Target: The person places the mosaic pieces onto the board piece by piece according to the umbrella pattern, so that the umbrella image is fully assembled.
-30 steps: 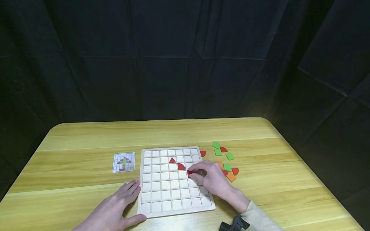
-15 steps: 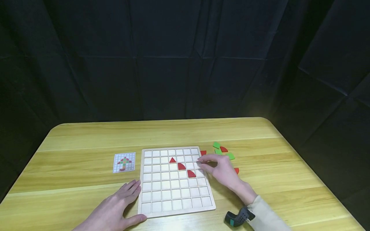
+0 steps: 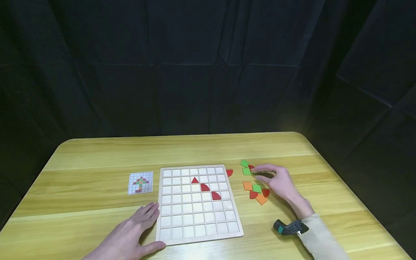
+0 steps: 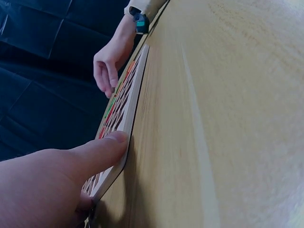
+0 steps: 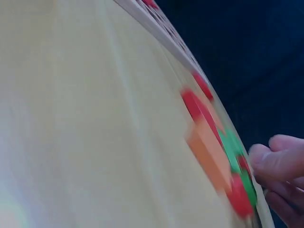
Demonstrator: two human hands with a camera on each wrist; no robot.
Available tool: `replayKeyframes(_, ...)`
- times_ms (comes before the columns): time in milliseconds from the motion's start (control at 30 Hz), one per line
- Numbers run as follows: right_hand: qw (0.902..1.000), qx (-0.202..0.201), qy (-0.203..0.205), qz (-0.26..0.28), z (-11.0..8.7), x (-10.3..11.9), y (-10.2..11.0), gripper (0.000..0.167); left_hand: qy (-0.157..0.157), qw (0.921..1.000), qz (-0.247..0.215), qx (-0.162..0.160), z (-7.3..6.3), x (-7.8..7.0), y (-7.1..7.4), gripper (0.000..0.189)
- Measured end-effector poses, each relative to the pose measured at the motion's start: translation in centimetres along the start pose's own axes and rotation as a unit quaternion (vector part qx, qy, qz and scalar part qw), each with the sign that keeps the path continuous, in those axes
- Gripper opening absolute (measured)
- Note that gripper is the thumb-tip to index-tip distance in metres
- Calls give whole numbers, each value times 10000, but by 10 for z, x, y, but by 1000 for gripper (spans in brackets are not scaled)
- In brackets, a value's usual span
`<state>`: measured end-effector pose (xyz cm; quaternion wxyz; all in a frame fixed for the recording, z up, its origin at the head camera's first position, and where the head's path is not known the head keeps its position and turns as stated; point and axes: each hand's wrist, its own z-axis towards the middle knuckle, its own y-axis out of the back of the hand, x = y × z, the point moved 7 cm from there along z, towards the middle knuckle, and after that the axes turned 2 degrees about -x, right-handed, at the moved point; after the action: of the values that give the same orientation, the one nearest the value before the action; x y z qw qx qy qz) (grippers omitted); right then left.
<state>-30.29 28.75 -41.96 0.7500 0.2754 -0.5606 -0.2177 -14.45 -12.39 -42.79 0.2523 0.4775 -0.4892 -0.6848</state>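
Observation:
In the head view my left hand (image 3: 131, 231) rests at the near left corner of a white grid board (image 3: 186, 216), fingers fairly straight along its left side. Its thumb (image 4: 107, 149) touches the board's near edge in the left wrist view. My right hand (image 3: 282, 182) hovers over loose tiles at the right, thumb and forefinger apart. The forefinger partly covers a red quarter-circle tile (image 3: 251, 167) beside a green square tile (image 3: 246, 171). I see nothing held between the fingers. On the board lie a red triangle (image 3: 195, 180) and two red quarter-circles (image 3: 205, 187).
Left of the board lies a pattern card (image 3: 141, 183) showing a coloured figure on a grid. Orange squares (image 3: 261, 199), green squares (image 3: 257, 188) and more red quarter-circles (image 3: 253, 195) lie right of the board. A dark curtain (image 3: 195, 72) hangs behind the table.
My right hand has let go of a red quarter-circle on the board and moved right over the loose tiles, its thumb and forefinger spreading. My left hand has stayed still.

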Motion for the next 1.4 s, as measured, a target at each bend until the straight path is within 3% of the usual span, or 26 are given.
replayKeyframes(267,9999,48,-79,-88,1,-23,11,31,17,10000,-25,29,0,0,0,99)
replayKeyframes(700,9990,-342,-6,-282,0,-22,16,29,-146,9996,152,-176,-1,-2,1,96)
replayKeyframes(1000,9985,-340,-9,-419,0,-21,14,30,-109,9997,142,-141,0,-2,0,97)
replayKeyframes(1200,9992,-280,42,-287,-1,-4,7,30,-147,9997,113,-156,0,-2,0,97)
replayKeyframes(1400,9998,17,161,127,2,28,-20,28,-174,9996,144,-193,-1,-3,0,96)
